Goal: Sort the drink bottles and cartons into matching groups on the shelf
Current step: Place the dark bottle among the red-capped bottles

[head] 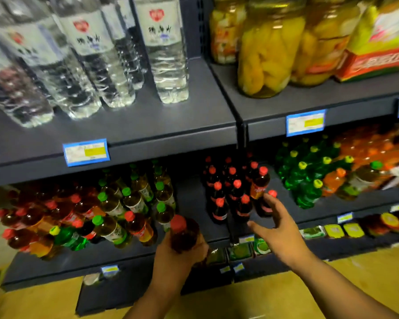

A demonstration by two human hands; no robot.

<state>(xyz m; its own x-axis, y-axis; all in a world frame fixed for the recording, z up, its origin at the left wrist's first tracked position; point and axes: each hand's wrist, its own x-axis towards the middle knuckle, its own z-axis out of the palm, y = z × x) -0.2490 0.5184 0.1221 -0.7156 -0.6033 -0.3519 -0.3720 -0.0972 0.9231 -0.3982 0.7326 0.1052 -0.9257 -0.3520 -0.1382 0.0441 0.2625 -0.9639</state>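
Note:
My left hand (pixel 179 256) grips a dark drink bottle with a red cap (pixel 184 233), held in front of the middle shelf (pixel 194 199). My right hand (pixel 278 223) reaches forward with fingers spread, its fingertips at the front bottles of a group of dark cola bottles with red caps (pixel 228 192). One amber bottle with a red cap (pixel 259 183) stands among the colas. To the left sits a mixed cluster of red-capped tea bottles and green-capped yellow bottles (pixel 83 217).
Green bottles with yellow caps (pixel 306 173) and orange bottles (pixel 373 148) fill the right side of the shelf. Large water bottles (pixel 97 54) and jars of yellow fruit (pixel 270 54) stand on the shelf above. Small packets (pixel 332 231) line the shelf below.

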